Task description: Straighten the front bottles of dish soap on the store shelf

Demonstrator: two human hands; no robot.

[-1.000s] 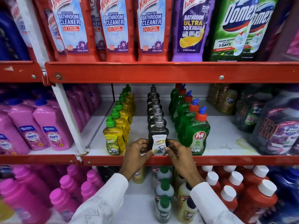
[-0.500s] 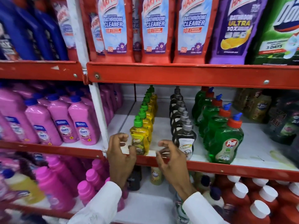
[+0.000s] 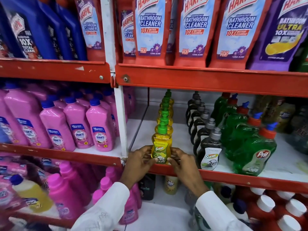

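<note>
dish soap: the front yellow bottle point(image 3: 161, 148), green-capped and labelled "super", stood upright at the front edge of the middle shelf point(image 3: 186, 142), heading a single-file row of like bottles point(image 3: 165, 112) that ran toward the back of the shelf. the left hand point(image 3: 139, 162) pressed its fingertips against the bottle's left side and the right hand point(image 3: 182, 162) pressed against its right side, so that both hands were clamped on the one bottle low on its label, with the thumbs meeting near its base. both wrists crossed the red front lip point(image 3: 233, 178) of the shelf, and white sleeves point(image 3: 103, 212) covered the forearms. just to the right, apart from the hands, stood the front dark bottle point(image 3: 209, 154) with a grey cap, its white "super" label facing forward, at the head of its own row. farther right along the same front edge stood the green "pril" bottle point(image 3: 255, 152) with a red and blue cap. pink "shakti" bottles point(image 3: 100, 127) filled the neighbouring bay to the left of the white upright point(image 3: 120, 120). red bathroom cleaner bottles point(image 3: 150, 29) lined the shelf above.
</note>
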